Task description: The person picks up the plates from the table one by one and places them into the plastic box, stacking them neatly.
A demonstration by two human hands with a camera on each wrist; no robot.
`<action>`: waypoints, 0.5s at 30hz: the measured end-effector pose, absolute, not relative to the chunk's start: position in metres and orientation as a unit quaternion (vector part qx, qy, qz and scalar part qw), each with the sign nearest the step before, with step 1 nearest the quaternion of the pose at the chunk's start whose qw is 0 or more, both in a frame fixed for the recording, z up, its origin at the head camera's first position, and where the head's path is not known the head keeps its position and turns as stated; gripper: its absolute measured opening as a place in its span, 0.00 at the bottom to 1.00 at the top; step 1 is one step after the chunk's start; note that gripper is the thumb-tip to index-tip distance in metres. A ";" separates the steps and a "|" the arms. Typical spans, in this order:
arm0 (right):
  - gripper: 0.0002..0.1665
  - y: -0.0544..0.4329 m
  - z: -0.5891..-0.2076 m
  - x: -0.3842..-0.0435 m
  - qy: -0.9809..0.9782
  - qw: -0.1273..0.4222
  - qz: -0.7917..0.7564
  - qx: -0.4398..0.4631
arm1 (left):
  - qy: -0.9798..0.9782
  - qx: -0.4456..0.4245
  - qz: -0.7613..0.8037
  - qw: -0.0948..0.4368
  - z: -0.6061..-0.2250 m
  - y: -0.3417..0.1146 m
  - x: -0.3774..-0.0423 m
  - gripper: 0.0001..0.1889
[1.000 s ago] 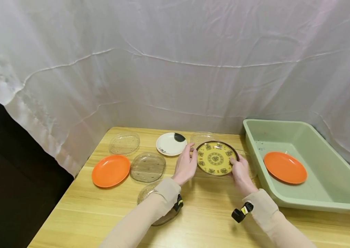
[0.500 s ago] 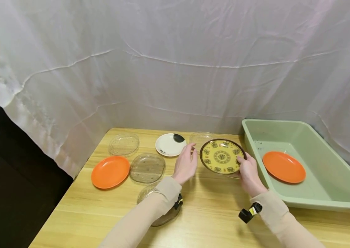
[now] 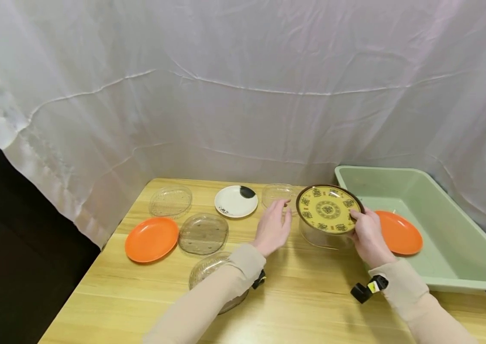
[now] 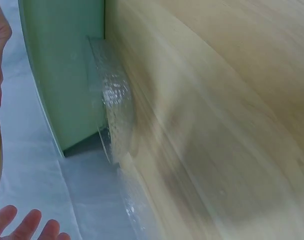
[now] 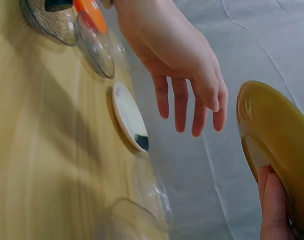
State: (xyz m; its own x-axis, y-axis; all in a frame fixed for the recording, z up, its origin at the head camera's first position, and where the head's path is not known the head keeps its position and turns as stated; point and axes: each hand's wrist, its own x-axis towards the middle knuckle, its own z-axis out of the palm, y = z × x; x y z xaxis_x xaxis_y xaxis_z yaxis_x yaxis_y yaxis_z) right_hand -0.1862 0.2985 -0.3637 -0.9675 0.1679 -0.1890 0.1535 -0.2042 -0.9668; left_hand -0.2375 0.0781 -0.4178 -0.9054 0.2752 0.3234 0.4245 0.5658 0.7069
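A yellow plate with a dark brown rim and dark patterns is held up above the table by my right hand. The thumb lies on its face and the fingers are beneath, seen on its underside in the right wrist view. My left hand hovers left of the plate, apart from it, with fingers relaxed and nothing in them. Under the yellow plate a clear glass dish is partly hidden. Another clear dish lies behind my left hand, beside a white plate with a black patch.
A green tub stands at the right with an orange plate inside. On the left of the table lie another orange plate, a clear dish and a smoky glass dish. My left forearm covers part of another glass dish.
The yellow plate has moved right and slightly back, toward the tub, in my right hand. My left hand has come off its rim and shifted a little right.
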 end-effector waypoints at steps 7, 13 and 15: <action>0.38 0.327 -0.358 -0.184 -0.593 0.009 0.798 -0.108 | -0.884 -0.225 -0.399 0.089 -0.416 0.097 -0.232 0.22; 0.40 0.353 -0.355 -0.184 -0.552 -0.001 0.828 -0.101 | -0.888 -0.259 -0.373 0.076 -0.415 0.113 -0.225 0.22; 0.33 0.361 -0.355 -0.186 -0.541 0.001 0.835 -0.099 | -0.889 -0.271 -0.362 0.077 -0.415 0.117 -0.223 0.22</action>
